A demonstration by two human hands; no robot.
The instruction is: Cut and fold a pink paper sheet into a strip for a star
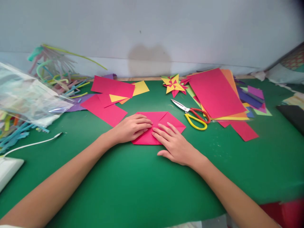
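The folded red sheet (155,118) lies on the green table (142,186) directly beneath both hands, its long axis running from 9 to 3 o'clock. From the left grip (131,128) the sheet extends toward 3 o'clock; from the right grip (175,142) it lies toward 10 o'clock. Neither is nearer: both touch it, their fingertips almost meeting over its middle. The right grip is spread flat, palm down, thumb out over the table, holding nothing; the left has its fingers together on the paper, and whether it pinches a fold I can't make out. The sheet is thin, matt and creased, with slanting folds and a pointed end at 3 o'clock. At 1 o'clock, well apart, sits a star (174,85) of crisp yellow and red paper points. Nearer, at 2 o'clock, are scissors (190,114) with slim steel blades and looped handles, one red, one yellow. Beyond them lies a stack (216,93) of smooth flat paper, red on top. At 10 o'clock are loose cut pieces (112,86), and past these a glossy, crumpled clear bag (35,91).
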